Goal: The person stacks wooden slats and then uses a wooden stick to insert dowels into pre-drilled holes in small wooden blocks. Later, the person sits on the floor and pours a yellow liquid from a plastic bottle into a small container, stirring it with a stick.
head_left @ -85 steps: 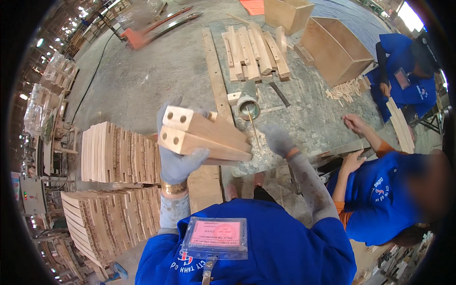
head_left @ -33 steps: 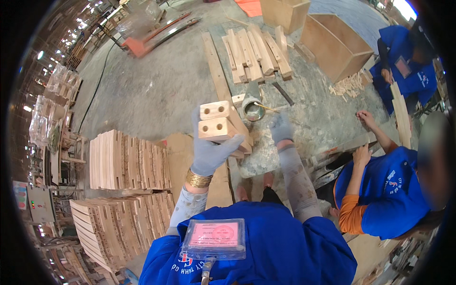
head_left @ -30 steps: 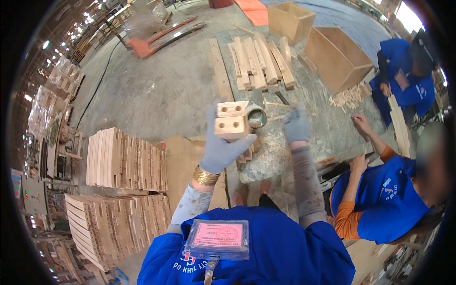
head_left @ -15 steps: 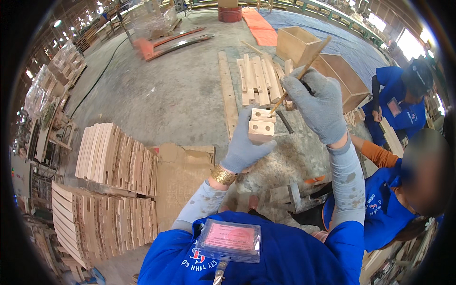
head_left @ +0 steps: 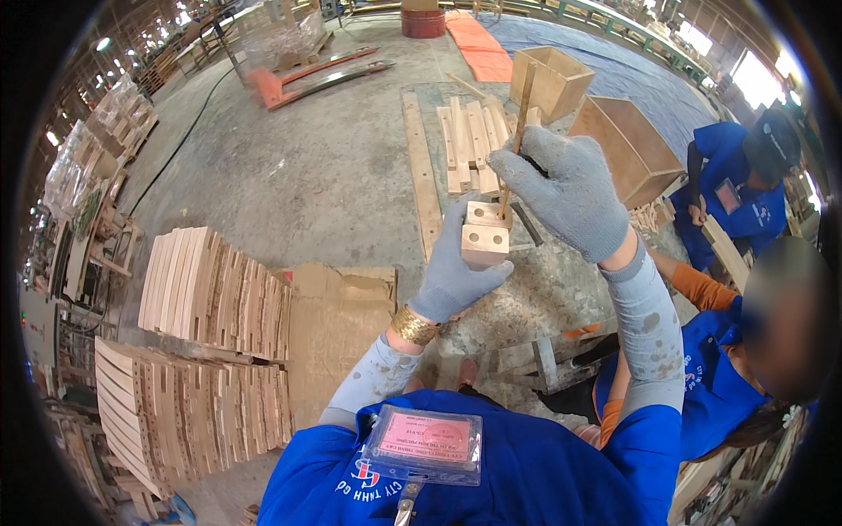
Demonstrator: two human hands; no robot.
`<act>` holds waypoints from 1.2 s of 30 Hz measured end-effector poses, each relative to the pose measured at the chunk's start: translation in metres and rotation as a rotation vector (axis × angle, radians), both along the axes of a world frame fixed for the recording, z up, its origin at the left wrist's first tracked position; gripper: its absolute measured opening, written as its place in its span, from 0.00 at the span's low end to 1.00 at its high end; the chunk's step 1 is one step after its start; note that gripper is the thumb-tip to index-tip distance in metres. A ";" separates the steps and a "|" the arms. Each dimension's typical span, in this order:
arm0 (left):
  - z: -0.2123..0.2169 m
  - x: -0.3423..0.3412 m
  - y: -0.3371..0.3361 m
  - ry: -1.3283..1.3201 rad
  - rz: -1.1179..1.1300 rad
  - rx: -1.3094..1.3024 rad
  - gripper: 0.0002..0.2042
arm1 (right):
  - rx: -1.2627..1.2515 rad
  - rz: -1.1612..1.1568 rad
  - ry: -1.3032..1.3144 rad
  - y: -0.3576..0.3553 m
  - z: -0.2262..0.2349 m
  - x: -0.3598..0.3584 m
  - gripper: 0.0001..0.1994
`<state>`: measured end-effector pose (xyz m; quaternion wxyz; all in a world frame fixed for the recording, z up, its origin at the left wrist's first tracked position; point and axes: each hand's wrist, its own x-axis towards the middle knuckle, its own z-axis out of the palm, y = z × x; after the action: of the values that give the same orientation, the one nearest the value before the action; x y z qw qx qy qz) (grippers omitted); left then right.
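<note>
My left hand point(head_left: 452, 276), in a grey glove, is closed around two pale wooden pieces held side by side with their end faces up. The nearer wooden piece point(head_left: 485, 245) shows two round holes in its end. On the farther wooden piece point(head_left: 484, 213) one hole shows, and a thin stick point(head_left: 524, 110) stands at its right-hand hole. My right hand point(head_left: 561, 188), gloved too, pinches the stick, which is nearly upright. Its lower tip meets the wood at the hole; how deep it goes I cannot tell.
Several wooden slats point(head_left: 478, 140) lie beyond my hands, near two open wooden boxes point(head_left: 551, 83). Slats stand in stacks point(head_left: 215, 289) at the left beside a cardboard sheet point(head_left: 338, 342). An orange pallet jack point(head_left: 281, 88) stands farther off. Two people in blue point(head_left: 745, 210) sit at right.
My right hand has shifted a little left and swung the stick from a rightward slant to nearly upright at the hole. My left hand and the wooden pieces have barely moved.
</note>
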<state>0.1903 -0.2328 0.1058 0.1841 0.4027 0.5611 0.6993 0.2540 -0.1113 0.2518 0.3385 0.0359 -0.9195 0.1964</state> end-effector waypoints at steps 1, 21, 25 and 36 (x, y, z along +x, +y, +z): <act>0.000 0.000 0.000 0.006 0.000 -0.004 0.40 | -0.026 0.006 -0.003 0.001 -0.001 -0.001 0.13; 0.004 0.000 0.007 0.072 0.054 -0.010 0.39 | -0.214 -0.079 0.098 0.013 0.011 0.008 0.11; 0.006 0.001 0.007 0.048 0.046 -0.008 0.39 | -0.197 -0.041 0.068 0.011 0.006 0.003 0.10; 0.005 0.001 0.003 0.057 0.064 -0.077 0.44 | -0.030 0.090 0.011 0.005 -0.010 -0.021 0.13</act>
<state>0.1912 -0.2295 0.1107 0.1611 0.3968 0.6053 0.6710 0.2335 -0.1066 0.2416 0.3349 0.0732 -0.9121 0.2248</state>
